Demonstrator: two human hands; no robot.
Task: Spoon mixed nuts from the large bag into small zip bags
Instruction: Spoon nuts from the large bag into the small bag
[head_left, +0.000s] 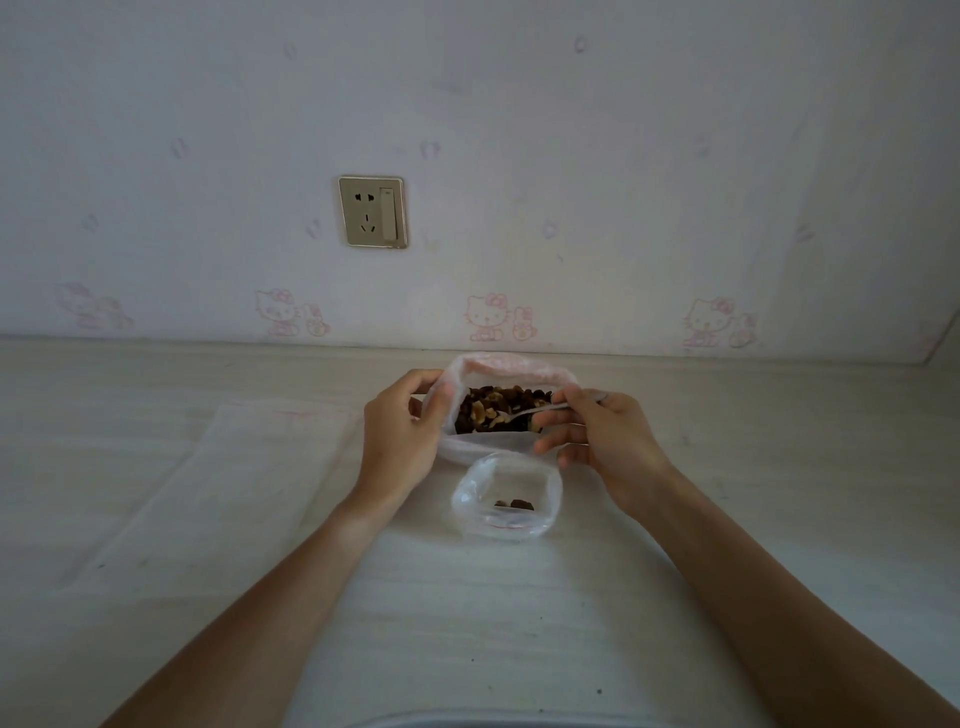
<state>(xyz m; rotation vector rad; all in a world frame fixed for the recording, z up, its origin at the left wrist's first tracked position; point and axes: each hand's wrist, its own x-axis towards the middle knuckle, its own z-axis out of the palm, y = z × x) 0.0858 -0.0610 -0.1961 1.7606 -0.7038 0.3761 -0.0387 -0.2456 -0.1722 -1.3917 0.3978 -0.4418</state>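
The large clear bag (511, 366) stands open on the pale table, full of dark and tan mixed nuts (493, 408). My left hand (402, 426) grips its left rim. My right hand (605, 436) pinches the handle of a metal spoon (524, 411), whose bowl lies among the nuts inside the bag. Just in front, a small clear zip bag (506, 493) stands open with a few nuts at its bottom; neither hand touches it.
Flat empty zip bags (270, 441) lie on the table (519, 623) to the left. A wall with a socket (372, 212) rises right behind the large bag. The table's near edge shows at the bottom of the view.
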